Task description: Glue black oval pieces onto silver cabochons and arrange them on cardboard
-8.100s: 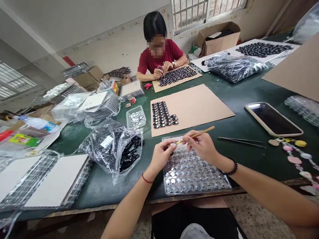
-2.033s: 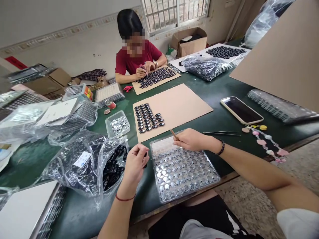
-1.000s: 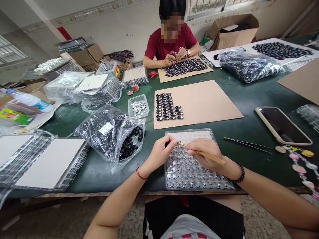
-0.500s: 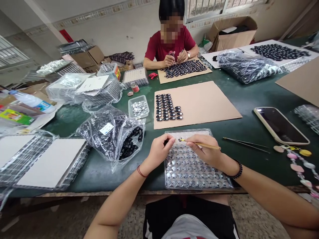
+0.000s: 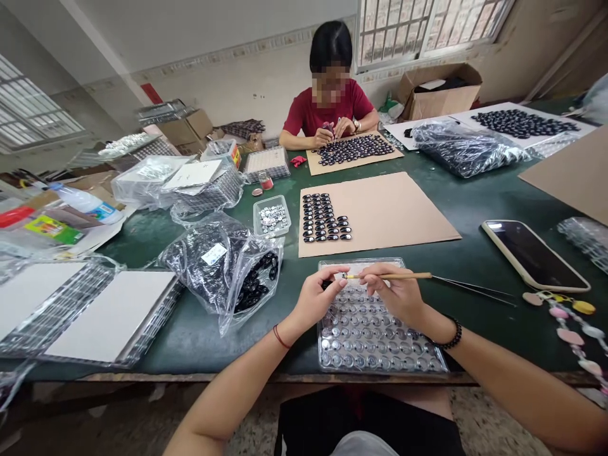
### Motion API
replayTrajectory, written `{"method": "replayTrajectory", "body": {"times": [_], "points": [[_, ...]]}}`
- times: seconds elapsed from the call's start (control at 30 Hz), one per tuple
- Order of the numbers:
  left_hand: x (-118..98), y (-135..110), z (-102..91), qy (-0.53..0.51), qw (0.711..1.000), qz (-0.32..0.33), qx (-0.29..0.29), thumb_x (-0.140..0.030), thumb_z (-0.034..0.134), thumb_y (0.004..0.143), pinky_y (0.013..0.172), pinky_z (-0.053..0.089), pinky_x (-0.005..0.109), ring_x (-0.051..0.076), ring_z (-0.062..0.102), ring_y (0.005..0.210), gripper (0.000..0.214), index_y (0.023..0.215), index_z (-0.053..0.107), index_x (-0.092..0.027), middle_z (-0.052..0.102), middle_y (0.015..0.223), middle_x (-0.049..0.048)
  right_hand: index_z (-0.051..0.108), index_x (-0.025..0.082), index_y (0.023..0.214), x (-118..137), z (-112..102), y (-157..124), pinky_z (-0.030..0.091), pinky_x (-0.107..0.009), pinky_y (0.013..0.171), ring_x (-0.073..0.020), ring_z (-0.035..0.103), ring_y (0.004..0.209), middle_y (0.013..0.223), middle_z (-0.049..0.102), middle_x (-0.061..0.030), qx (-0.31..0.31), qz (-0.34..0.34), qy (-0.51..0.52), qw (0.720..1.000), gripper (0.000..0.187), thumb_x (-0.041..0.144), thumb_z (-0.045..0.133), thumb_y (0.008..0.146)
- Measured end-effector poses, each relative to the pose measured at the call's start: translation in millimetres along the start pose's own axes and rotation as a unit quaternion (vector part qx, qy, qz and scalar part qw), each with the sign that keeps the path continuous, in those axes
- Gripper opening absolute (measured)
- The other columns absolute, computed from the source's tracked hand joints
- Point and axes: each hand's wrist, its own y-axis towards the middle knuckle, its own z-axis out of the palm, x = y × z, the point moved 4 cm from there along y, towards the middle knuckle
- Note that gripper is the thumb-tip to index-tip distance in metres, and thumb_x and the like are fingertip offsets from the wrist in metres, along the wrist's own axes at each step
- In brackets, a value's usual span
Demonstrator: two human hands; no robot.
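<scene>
One black piece (image 5: 327, 285) sat pinched in the left hand (image 5: 315, 296) over the tray (image 5: 380, 369); the right hand (image 5: 398, 296) gripped a stick (image 5: 409, 276). Keeping both still seemed wise.

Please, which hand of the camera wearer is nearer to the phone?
Right. The right hand, holding a wooden stick, is to the left of the phone; the left hand is farther left.

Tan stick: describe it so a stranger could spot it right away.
On the green table, find the clear tray at the near edge. Above it, the right hand holds the tan stick. Unlike the two-pronged metal tweezers, it's a single rod with a yellow tip.
</scene>
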Motion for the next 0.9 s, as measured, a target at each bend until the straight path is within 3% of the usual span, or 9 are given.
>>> {"method": "replayTrajectory", "body": {"times": [0.27,0.43,0.5,0.57,0.67,0.73,0.8,0.9], "points": [[3,2,-1.5,0.003,1.000,-0.001,-0.006,-0.036,0.055,0.077,0.055,0.037,0.022,0.009,0.044,0.055,0.031,0.098,0.065,-0.015,0.060,0.073,0.0022,0.062,0.018,0.082,-4,2,-1,0.046,-0.024,0.047,-0.0104,0.056,0.047,0.063,0.061,-0.0007,0.011,0.047,0.034,0.998,0.017,0.030,0.049,0.085],[4,1,-2.4,-0.007,1.000,-0.001,-0.015,-0.037,0.056,0.076,0.052,0.036,0.021,0.008,0.043,0.051,0.032,0.094,0.066,-0.014,0.059,0.068,0.0018,0.060,0.019,0.083,-1,-4,-3,0.047,-0.024,0.047,-0.0097,0.056,0.047,0.067,0.061,-0.0006,-0.025,0.012,0.078,0.997,0.014,0.025,0.047,0.086],[5,9,-15.4,0.001,0.998,0.012,-0.059,-0.038,0.056,0.075,0.051,0.036,0.021,0.008,0.042,0.050,0.031,0.093,0.066,-0.014,0.056,0.063,0.0000,0.059,0.019,0.085,1,-10,-2,0.047,-0.024,0.047,-0.0094,0.057,0.047,0.069,0.061,-0.0006,-0.053,0.009,0.093,0.994,0.014,0.023,0.046,0.087],[5,26,-40.5,0.015,0.991,0.024,-0.132,-0.037,0.055,0.076,0.050,0.035,0.020,0.008,0.041,0.048,0.030,0.095,0.065,-0.015,0.050,0.057,-0.0021,0.059,0.020,0.086,2,-15,-1,0.048,-0.025,0.048,-0.0094,0.057,0.047,0.069,0.061,-0.0006,-0.071,0.010,0.096,0.993,0.014,0.022,0.046,0.087],[4,52,-88.5,0.031,0.961,0.026,-0.275,-0.035,0.054,0.077,0.048,0.034,0.019,0.007,0.039,0.047,0.031,0.098,0.063,-0.015,0.048,0.056,-0.0023,0.059,0.019,0.085,2,-17,-1,0.049,-0.026,0.050,-0.0093,0.057,0.047,0.068,0.060,-0.0002,-0.068,0.006,0.091,0.993,0.014,0.022,0.046,0.087],[3,60,-108.5,0.017,0.938,0.014,-0.347,-0.033,0.057,0.075,0.048,0.034,0.019,0.007,0.040,0.048,0.033,0.102,0.061,-0.014,0.049,0.059,-0.0019,0.059,0.020,0.085,1,-15,-2,0.049,-0.025,0.050,-0.0089,0.056,0.046,0.068,0.060,0.0002,-0.060,0.004,0.089,0.994,0.013,0.021,0.046,0.087],[2,59,-106.7,0.002,0.932,0.011,-0.363,-0.034,0.058,0.075,0.047,0.034,0.019,0.007,0.039,0.047,0.032,0.101,0.060,-0.015,0.048,0.056,-0.0031,0.059,0.020,0.085,-1,-14,-2,0.048,-0.024,0.050,-0.0086,0.056,0.046,0.069,0.060,0.0003,-0.051,0.004,0.087,0.995,0.013,0.022,0.046,0.087],[3,43,-68.3,0.005,0.961,-0.017,-0.276,-0.037,0.061,0.070,0.043,0.031,0.019,0.006,0.037,0.042,0.023,0.074,0.062,-0.014,0.044,0.048,-0.0044,0.059,0.019,0.084,-1,-13,-2,0.047,-0.023,0.048,-0.0085,0.056,0.047,0.069,0.059,0.0003,-0.047,0.007,0.070,0.996,0.014,0.023,0.046,0.087]]}}
